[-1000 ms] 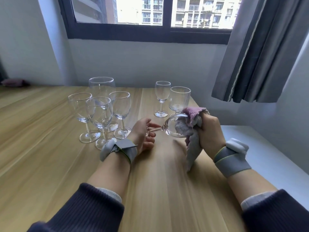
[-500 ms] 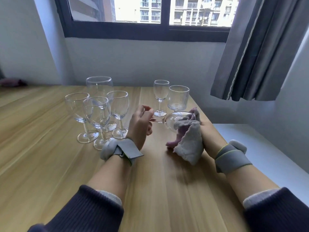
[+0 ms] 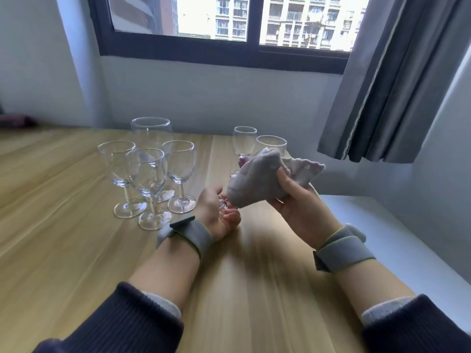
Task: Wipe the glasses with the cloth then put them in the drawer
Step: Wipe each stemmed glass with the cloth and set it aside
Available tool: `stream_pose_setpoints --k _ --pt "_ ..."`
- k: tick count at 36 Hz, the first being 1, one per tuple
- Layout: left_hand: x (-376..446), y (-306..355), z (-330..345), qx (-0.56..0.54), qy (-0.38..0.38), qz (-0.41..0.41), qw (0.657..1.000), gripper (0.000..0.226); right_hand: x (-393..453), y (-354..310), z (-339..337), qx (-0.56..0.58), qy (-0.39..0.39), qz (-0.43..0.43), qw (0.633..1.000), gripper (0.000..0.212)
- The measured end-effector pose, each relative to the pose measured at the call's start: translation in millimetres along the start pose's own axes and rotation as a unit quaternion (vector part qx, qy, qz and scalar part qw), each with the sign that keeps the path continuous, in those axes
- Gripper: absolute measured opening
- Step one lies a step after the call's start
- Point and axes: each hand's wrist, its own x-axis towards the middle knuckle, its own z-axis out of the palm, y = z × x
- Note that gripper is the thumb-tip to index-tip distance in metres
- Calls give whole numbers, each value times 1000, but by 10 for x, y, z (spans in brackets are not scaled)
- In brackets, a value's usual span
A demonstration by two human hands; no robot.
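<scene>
The tabletop [image 3: 76, 250] carries six standing glasses [image 3: 146, 174] beyond my hands. Wiping is under way: my right hand [image 3: 293, 210] grips the cloth [image 3: 257, 182] bunched over the glass bowl; my left hand [image 3: 216, 212] pinches its stem [image 3: 224, 203]. No drawer visible. The tabletop's right edge lies near; stowing needs a clear path.

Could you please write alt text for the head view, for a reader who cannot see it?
The right hand wraps a cloth around a glass whose base the left hand holds, above a wooden table. Six more glasses stand behind: four at left, two nearer the window.
</scene>
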Motion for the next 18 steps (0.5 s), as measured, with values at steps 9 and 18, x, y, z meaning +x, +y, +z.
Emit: stream_pose_setpoints --k 9,18 --pt "-62 -87 101 37 -1 -26 999 30 -80 -46 76 -61 26 -46 997 42" --pt "-102 -337 272 77 15 12 997 24 -64 -28 149 86 108 -36 990 62"
